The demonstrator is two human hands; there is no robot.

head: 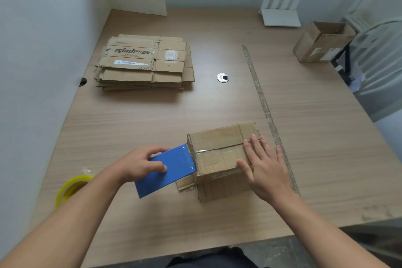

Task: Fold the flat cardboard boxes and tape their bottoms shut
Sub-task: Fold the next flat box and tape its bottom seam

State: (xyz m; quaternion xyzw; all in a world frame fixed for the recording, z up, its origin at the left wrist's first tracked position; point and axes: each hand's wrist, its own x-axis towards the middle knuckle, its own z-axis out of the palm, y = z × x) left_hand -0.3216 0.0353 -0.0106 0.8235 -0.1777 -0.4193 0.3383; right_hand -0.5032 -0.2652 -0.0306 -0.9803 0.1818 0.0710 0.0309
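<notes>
The folded cardboard box (219,150) stands near the front edge of the table (152,119), a little right of you, with its closed flaps facing up and the seam between the 2 flaps running left to right. Your right hand (265,169) lies flat on the box's right end, fingers straight and spread across the seam, thumb against the near edge. Your left hand (139,163) grips the blue tape dispenser (167,172), fingers curled round it and thumb on its face; its front end touches the box's left edge at the seam.

A roll of yellow tape (71,187) lies by your left forearm. The stack of flat cardboard boxes (143,63) sits far left. A cable grommet (222,77) is set mid-table, beside a long strip of tape (263,102) stuck to the wood. An open cardboard box (322,43) stands at the far right.
</notes>
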